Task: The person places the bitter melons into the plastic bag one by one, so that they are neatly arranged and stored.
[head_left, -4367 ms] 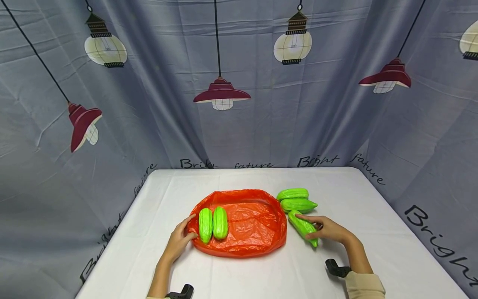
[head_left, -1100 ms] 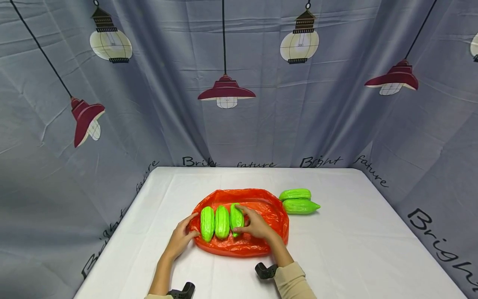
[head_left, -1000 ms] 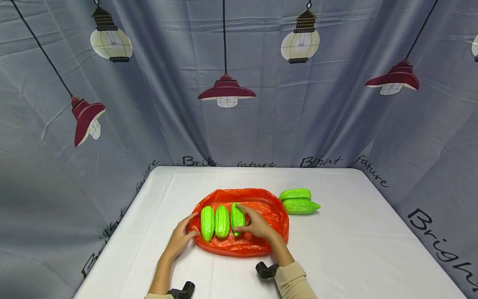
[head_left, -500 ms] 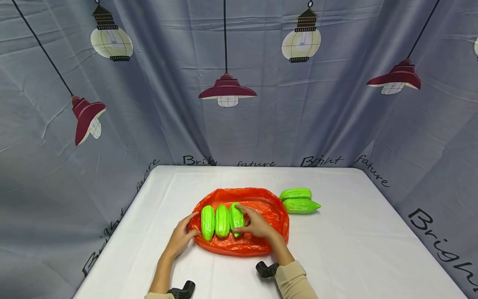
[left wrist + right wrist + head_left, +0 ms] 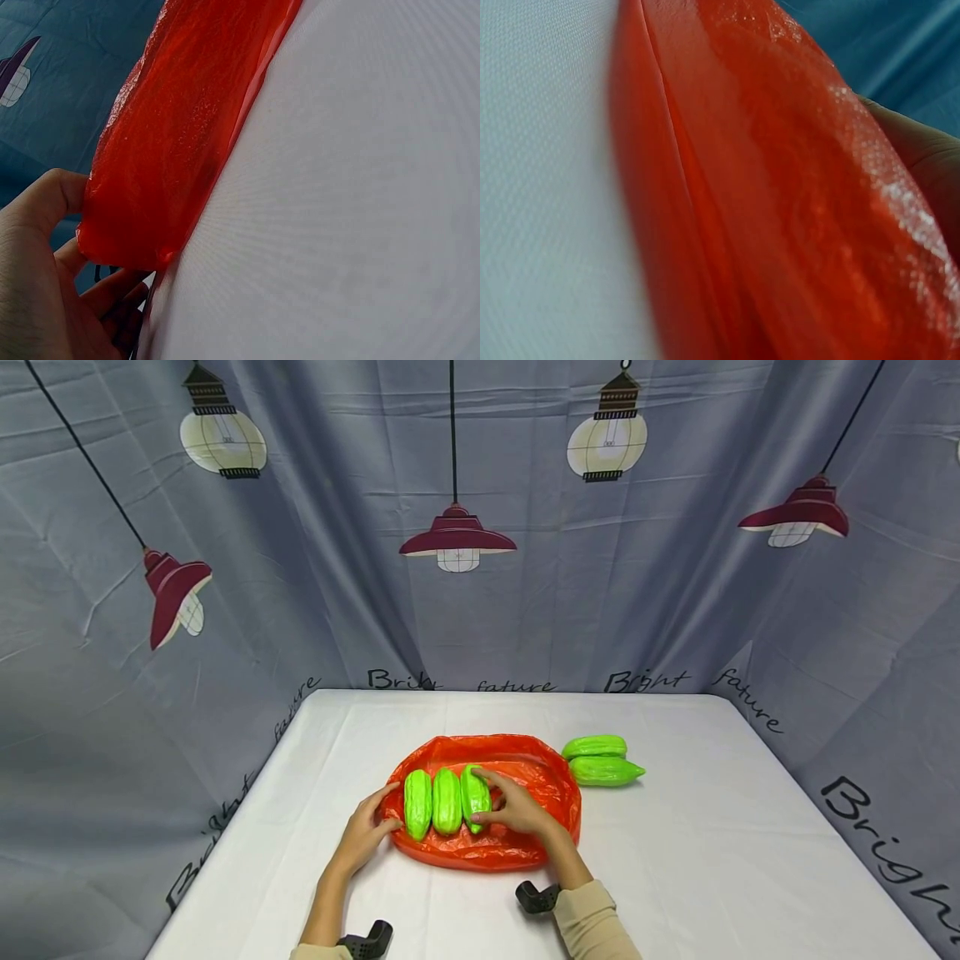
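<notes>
- Stretching broad and white, the surface [image 5: 712, 843] runs back to the curtain [image 5: 525, 627] at its far edge, with a wide sweep of room on the right.
- Centre stage, the red bag [image 5: 543, 785] lies spread open, crinkled rim raised all round; inside, there's space on the right, red plastic showing up to the wall.
- Three green gourds [image 5: 447, 802] lie side by side in the bag's left half.
- Right hand [image 5: 521, 810] in over the bag, thumb and fingers pinching the rightmost of those three!
- Left hand [image 5: 363, 833] at the left rim, thumb and fingers set apart, holding the bag's edge between them.
- Outside, two loose gourds [image 5: 606, 771] lie together just beside the right rim, the nearer one tapering to a point.
- Now the lettering: black script low on the curtain, "Bright" and "fature", repeated.
</notes>
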`<move>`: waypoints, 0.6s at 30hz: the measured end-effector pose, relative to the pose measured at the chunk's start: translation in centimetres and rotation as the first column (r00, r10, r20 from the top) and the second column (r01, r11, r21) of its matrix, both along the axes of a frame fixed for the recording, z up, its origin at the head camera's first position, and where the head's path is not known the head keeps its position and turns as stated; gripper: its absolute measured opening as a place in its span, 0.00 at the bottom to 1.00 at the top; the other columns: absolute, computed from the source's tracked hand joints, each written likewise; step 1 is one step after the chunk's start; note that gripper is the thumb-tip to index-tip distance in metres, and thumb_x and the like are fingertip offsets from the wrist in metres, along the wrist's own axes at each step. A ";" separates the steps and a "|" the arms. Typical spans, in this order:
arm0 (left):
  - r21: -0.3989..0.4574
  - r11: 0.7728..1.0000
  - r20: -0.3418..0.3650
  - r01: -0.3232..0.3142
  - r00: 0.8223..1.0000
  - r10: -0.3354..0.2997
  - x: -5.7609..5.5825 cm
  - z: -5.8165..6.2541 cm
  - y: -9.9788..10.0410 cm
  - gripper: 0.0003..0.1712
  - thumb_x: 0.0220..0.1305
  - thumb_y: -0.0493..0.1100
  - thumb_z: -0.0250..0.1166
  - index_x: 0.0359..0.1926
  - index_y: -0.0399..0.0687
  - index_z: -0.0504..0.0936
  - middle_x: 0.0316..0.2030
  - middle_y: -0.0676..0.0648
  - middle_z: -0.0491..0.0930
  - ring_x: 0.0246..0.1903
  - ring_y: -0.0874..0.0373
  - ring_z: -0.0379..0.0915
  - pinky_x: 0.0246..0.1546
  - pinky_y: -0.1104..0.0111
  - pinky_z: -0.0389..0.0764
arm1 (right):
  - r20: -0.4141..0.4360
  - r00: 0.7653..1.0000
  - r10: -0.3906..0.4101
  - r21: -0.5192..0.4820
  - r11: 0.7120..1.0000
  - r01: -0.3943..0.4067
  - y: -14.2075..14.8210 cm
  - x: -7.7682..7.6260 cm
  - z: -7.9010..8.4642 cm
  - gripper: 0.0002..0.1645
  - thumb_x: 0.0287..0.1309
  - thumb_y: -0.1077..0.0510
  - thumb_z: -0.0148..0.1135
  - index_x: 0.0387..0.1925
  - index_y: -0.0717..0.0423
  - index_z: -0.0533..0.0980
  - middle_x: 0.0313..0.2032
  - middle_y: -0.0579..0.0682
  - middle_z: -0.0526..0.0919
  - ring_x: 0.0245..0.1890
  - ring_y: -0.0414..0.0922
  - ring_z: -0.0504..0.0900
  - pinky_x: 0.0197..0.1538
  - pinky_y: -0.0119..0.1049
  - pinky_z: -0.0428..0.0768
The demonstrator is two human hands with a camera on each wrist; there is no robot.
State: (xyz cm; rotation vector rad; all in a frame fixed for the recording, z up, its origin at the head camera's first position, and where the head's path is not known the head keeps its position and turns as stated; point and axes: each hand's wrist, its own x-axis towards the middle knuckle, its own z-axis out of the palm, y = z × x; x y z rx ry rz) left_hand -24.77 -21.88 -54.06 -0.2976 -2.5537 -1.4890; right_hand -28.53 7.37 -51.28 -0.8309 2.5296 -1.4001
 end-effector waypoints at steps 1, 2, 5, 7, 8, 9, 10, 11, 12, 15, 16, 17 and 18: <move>-0.001 1.000 0.000 0.000 1.000 0.000 0.0 0.0 0.0 0.34 0.50 0.39 0.64 0.61 0.49 0.70 0.59 0.38 0.67 0.61 0.42 0.58 0.60 0.46 0.55 | 0.002 1.000 -0.001 0.000 1.000 0.001 0.1 0.0 0.0 0.47 0.46 0.50 0.69 0.67 0.51 0.59 0.49 0.55 0.71 0.30 0.43 0.75 0.34 0.34 0.75; -0.001 1.000 0.002 0.000 1.000 0.000 0.0 0.0 0.0 0.34 0.50 0.39 0.64 0.61 0.49 0.70 0.59 0.38 0.67 0.61 0.42 0.58 0.60 0.46 0.55 | 0.005 1.000 -0.004 -0.001 1.000 0.004 0.1 0.0 0.0 0.47 0.46 0.50 0.69 0.67 0.51 0.59 0.49 0.56 0.71 0.32 0.44 0.75 0.35 0.35 0.75; 0.000 1.000 0.008 -0.002 1.000 0.002 0.1 0.0 0.0 0.34 0.50 0.40 0.64 0.62 0.49 0.70 0.60 0.38 0.67 0.61 0.41 0.58 0.60 0.46 0.55 | 0.018 1.000 -0.021 0.005 1.000 0.021 0.5 0.2 0.4 0.48 0.46 0.48 0.69 0.67 0.50 0.58 0.51 0.56 0.70 0.37 0.49 0.76 0.39 0.38 0.75; 0.001 1.000 0.008 -0.003 1.000 0.003 0.2 0.0 0.0 0.34 0.50 0.40 0.64 0.62 0.49 0.70 0.60 0.38 0.67 0.61 0.41 0.58 0.60 0.45 0.55 | 0.014 0.999 -0.032 0.004 0.999 0.032 1.0 0.2 0.7 0.47 0.47 0.48 0.69 0.67 0.50 0.58 0.54 0.58 0.69 0.41 0.53 0.75 0.41 0.42 0.75; -0.001 1.000 0.007 -0.004 1.000 0.004 0.2 0.0 0.0 0.34 0.49 0.40 0.64 0.62 0.49 0.70 0.60 0.38 0.67 0.61 0.41 0.58 0.59 0.45 0.55 | 0.008 0.999 -0.037 0.002 0.999 0.037 1.3 0.2 0.9 0.47 0.47 0.49 0.69 0.67 0.50 0.59 0.55 0.59 0.69 0.44 0.55 0.74 0.42 0.44 0.75; 0.000 1.000 0.007 -0.004 1.000 0.004 0.2 0.0 0.0 0.34 0.49 0.40 0.64 0.62 0.49 0.70 0.60 0.38 0.67 0.61 0.41 0.58 0.59 0.45 0.55 | -0.002 0.999 -0.045 0.005 0.999 0.045 1.6 0.2 1.2 0.46 0.47 0.48 0.69 0.67 0.50 0.59 0.56 0.59 0.68 0.46 0.56 0.73 0.43 0.46 0.75; 0.001 1.000 0.006 -0.004 1.000 0.004 0.2 0.1 0.0 0.34 0.49 0.39 0.64 0.62 0.49 0.70 0.59 0.38 0.67 0.61 0.41 0.58 0.59 0.45 0.55 | -0.013 0.998 -0.056 0.008 0.998 0.056 2.0 0.2 1.6 0.46 0.47 0.48 0.69 0.67 0.48 0.60 0.58 0.58 0.68 0.48 0.57 0.73 0.43 0.47 0.75; 0.000 1.000 0.003 -0.004 1.000 0.004 0.2 0.1 0.0 0.34 0.49 0.39 0.64 0.62 0.49 0.70 0.59 0.38 0.67 0.61 0.41 0.58 0.59 0.45 0.55 | -0.033 0.997 -0.064 0.010 0.998 0.065 2.5 0.2 2.0 0.44 0.47 0.48 0.69 0.66 0.48 0.61 0.58 0.59 0.68 0.48 0.58 0.73 0.43 0.48 0.75; -0.004 1.000 -0.002 -0.004 1.000 0.004 0.1 0.1 0.0 0.34 0.49 0.39 0.64 0.62 0.49 0.70 0.59 0.38 0.67 0.61 0.40 0.58 0.59 0.45 0.56 | -0.054 0.996 -0.076 0.016 0.997 0.077 3.0 0.1 2.4 0.43 0.48 0.48 0.68 0.65 0.47 0.62 0.58 0.57 0.69 0.48 0.57 0.73 0.43 0.47 0.75; -0.010 1.000 -0.011 -0.005 1.000 0.005 0.1 0.1 0.1 0.34 0.50 0.39 0.64 0.62 0.48 0.70 0.59 0.37 0.67 0.60 0.40 0.58 0.59 0.45 0.56 | -0.101 0.987 -0.121 0.026 0.992 0.124 4.8 0.0 3.7 0.38 0.48 0.47 0.68 0.62 0.45 0.67 0.54 0.53 0.73 0.46 0.56 0.75 0.42 0.46 0.76; -0.012 1.000 -0.016 -0.005 1.000 0.005 0.2 0.1 0.1 0.34 0.50 0.39 0.63 0.61 0.48 0.70 0.59 0.37 0.67 0.60 0.40 0.58 0.59 0.45 0.56 | -0.112 0.984 -0.135 0.022 0.990 0.138 5.5 -0.1 4.1 0.37 0.49 0.47 0.67 0.61 0.45 0.68 0.52 0.53 0.74 0.45 0.56 0.75 0.42 0.46 0.76; -0.015 1.000 -0.021 -0.006 1.000 0.006 0.2 0.1 0.1 0.34 0.50 0.39 0.64 0.61 0.47 0.70 0.59 0.37 0.67 0.60 0.40 0.59 0.59 0.45 0.56 | -0.126 0.981 -0.147 0.017 0.989 0.150 6.2 -0.2 4.4 0.35 0.49 0.47 0.67 0.61 0.46 0.69 0.51 0.53 0.75 0.44 0.57 0.75 0.42 0.47 0.76; -0.019 1.000 -0.025 -0.006 1.000 0.006 0.2 0.1 0.1 0.33 0.50 0.39 0.64 0.61 0.47 0.71 0.59 0.37 0.68 0.60 0.40 0.59 0.59 0.45 0.57 | -0.132 0.978 -0.161 0.011 0.986 0.164 7.0 -0.3 4.8 0.34 0.49 0.47 0.67 0.60 0.47 0.70 0.50 0.53 0.76 0.45 0.57 0.75 0.43 0.48 0.76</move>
